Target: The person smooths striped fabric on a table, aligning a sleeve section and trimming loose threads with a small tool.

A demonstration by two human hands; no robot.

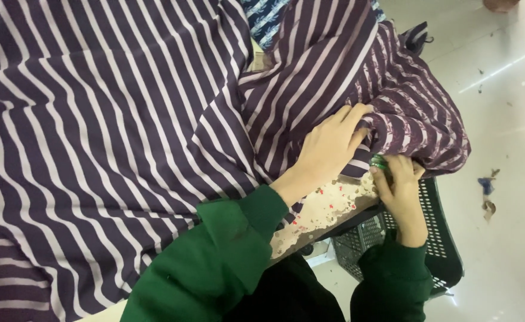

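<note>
Dark purple white-striped soft fabric [113, 119] draped limply over the speckled worn table [328, 209], light and pliable. Left hand [331, 146] pressed flat on it; right hand [401, 188] pinched its bunched table-edge fold, the best grip.

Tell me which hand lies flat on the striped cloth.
The left hand, spread on the striped cloth; the right hand grips a small green thing at the table edge.

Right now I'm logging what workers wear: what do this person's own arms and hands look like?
Both arms wear long dark green sleeves with ribbed cuffs ending at the wrists. The left hand and right hand are bare: no gloves, and no rings or watch that I can see.
</note>
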